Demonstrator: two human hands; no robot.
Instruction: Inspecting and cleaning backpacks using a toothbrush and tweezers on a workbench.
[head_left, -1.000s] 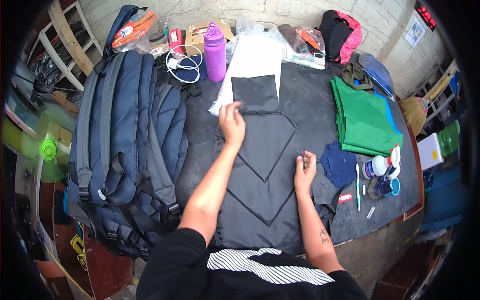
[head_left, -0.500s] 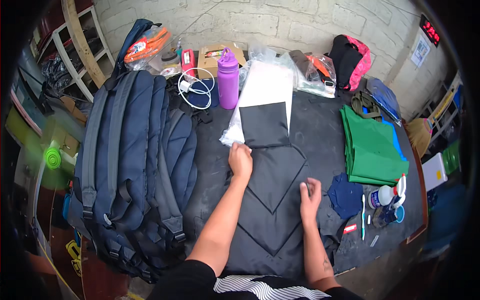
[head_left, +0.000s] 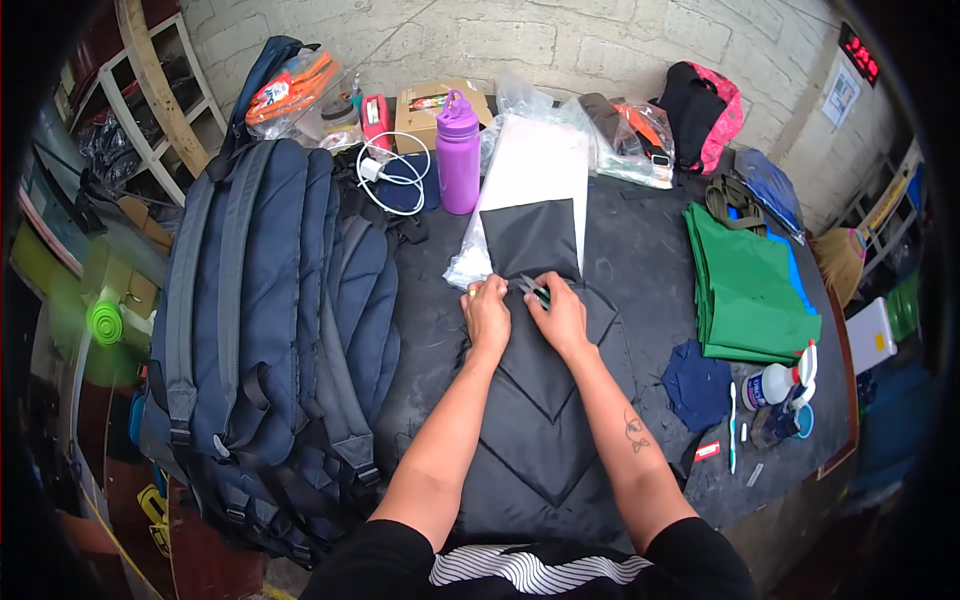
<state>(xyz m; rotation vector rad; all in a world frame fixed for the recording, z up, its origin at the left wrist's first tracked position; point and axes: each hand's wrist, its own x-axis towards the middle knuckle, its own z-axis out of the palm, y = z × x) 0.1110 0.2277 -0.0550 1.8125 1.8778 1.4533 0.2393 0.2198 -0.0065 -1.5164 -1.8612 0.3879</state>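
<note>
A black fabric piece (head_left: pixel 530 360) with V-shaped seams lies in front of me, and a square black flap (head_left: pixel 532 238) extends from its far end. My left hand (head_left: pixel 487 318) pinches the fabric at the flap's near left corner. Close beside it, my right hand (head_left: pixel 560 318) is closed around small thread snips (head_left: pixel 532 288). Their metal blades point left, at the edge where flap and fabric meet. Whether the blades touch a thread is too small to tell. Under the flap lies a white sheet (head_left: pixel 545 160) in clear plastic.
Navy backpacks (head_left: pixel 265 300) are stacked at the left. A purple bottle (head_left: pixel 459 160), a white cable (head_left: pixel 400 175) and a cardboard box (head_left: pixel 425 105) stand at the back. Folded green fabric (head_left: pixel 750 290), a spray bottle (head_left: pixel 775 385) and a toothbrush (head_left: pixel 732 430) lie at the right.
My right hand has moved from the fabric's right side up to the flap's near edge, where the snips now show in it. My left hand stays near the flap's corner.
</note>
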